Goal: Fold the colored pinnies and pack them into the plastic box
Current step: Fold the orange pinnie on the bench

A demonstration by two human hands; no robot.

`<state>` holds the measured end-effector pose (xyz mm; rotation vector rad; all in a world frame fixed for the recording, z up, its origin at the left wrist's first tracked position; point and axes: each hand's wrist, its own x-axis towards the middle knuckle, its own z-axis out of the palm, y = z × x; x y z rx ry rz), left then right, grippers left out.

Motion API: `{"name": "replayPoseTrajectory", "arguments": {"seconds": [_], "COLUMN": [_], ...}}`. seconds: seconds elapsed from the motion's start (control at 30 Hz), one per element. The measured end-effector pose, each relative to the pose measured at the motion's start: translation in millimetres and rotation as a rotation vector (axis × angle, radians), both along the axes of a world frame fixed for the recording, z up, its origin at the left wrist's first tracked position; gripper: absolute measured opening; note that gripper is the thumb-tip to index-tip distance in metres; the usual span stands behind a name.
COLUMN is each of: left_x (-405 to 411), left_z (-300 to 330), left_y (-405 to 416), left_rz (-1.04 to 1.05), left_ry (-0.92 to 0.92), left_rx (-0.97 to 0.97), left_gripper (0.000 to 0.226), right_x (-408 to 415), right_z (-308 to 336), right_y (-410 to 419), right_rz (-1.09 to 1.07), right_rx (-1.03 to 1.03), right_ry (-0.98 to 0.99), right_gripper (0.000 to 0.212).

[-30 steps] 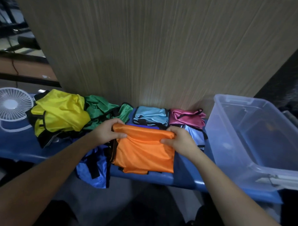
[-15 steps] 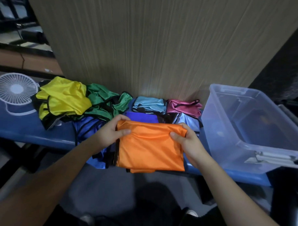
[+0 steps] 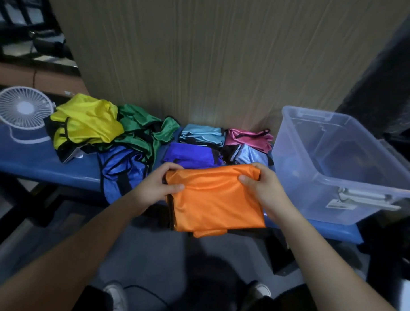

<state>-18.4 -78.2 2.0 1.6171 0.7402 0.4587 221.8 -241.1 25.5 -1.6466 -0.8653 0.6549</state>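
Each hand pinched a top corner of the orange pinny (image 3: 217, 200), left hand (image 3: 160, 185) and right hand (image 3: 260, 187), thumbs on top, probably to keep the fold square. It hung over the front edge of the blue bench (image 3: 48, 168), just beside the plastic box (image 3: 345, 169), which looked empty.

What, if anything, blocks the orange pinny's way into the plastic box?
Nothing visible does. Both hands, left and right, hold the orange pinny just left of the open, lidless plastic box.

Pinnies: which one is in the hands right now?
The orange pinny: the left hand and the right hand pinch its top corners. The other pinnies lie untouched on the blue bench.
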Motion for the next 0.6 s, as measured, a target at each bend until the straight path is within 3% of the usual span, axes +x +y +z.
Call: {"name": "replayPoseTrajectory", "arguments": {"seconds": [0.13, 0.27, 0.43, 0.6], "left_x": [11, 14, 17, 21], "left_z": [-3, -13, -22, -19], "left_y": [10, 26, 44, 46], "left_rz": [0.074, 0.093, 0.161, 0.161], "left_ry": [0.020, 0.073, 0.071, 0.170], "left_rx": [-0.046, 0.014, 0.041, 0.183], "left_gripper": [0.039, 0.030, 0.032, 0.033], "right_x": [15, 18, 22, 21], "right_z": [2, -13, -26, -33], "right_y": [30, 48, 55, 56], "right_rz": [0.009, -0.026, -0.033, -0.067], "right_rx": [-0.065, -0.115, -0.161, -0.187], "right_ry": [-0.243, -0.317, -0.184, -0.120], "right_gripper": [0.012, 0.014, 0.014, 0.028]}}
